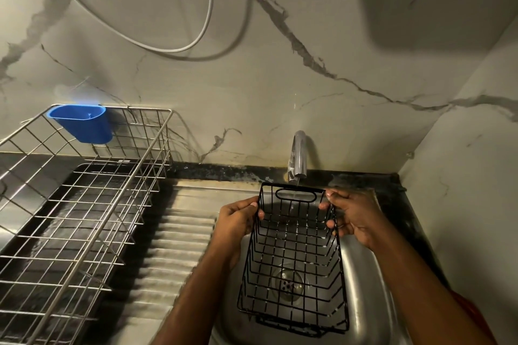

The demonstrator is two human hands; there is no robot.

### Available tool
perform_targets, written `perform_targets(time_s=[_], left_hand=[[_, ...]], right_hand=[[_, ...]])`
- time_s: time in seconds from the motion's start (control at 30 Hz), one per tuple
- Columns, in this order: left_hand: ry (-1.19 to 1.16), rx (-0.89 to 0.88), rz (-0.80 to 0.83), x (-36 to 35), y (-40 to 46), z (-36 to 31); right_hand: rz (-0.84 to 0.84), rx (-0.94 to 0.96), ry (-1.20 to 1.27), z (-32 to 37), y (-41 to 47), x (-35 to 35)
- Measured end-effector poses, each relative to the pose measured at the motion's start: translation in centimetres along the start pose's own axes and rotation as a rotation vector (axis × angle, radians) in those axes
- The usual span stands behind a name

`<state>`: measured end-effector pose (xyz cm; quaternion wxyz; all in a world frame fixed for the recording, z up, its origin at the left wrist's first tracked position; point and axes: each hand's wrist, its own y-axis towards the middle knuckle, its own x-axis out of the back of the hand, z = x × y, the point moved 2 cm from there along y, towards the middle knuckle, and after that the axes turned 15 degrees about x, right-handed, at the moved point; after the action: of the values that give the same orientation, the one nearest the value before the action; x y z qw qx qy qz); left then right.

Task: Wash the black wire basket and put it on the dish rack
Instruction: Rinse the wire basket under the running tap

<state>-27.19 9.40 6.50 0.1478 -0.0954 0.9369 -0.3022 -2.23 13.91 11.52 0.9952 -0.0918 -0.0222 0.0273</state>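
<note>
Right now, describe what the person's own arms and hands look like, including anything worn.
Both hands, the left hand and the right hand, are bare, with no gloves, rings or watch visible. Both forearms are bare as far as the frame edge. A bit of red-orange cloth shows by the right arm at the lower right.

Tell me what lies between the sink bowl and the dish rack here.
In the head view, the sink's ribbed steel drainboard lies between the sink bowl and the dish rack; nothing rests on its visible part.
</note>
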Motion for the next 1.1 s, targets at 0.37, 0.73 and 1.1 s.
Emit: perform_targets(time_s=[0.37, 0.73, 1.1], left_hand=[[0.045, -0.008, 0.021, -1.9, -0.1, -0.1], [0.17, -0.018, 0.079, -4.0, 0.7, 0.3], [0.209, -0.011, 0.09, -5.0, 0.1, 0.0]], right_hand=[[-0.03, 0.048, -0.031, 0.7, 0.1, 1.7], [-0.082, 0.033, -0.015, -0.1, -0.6, 3.9], [-0.12, 0.018, 0.001, -0.2, -1.5, 4.7]])
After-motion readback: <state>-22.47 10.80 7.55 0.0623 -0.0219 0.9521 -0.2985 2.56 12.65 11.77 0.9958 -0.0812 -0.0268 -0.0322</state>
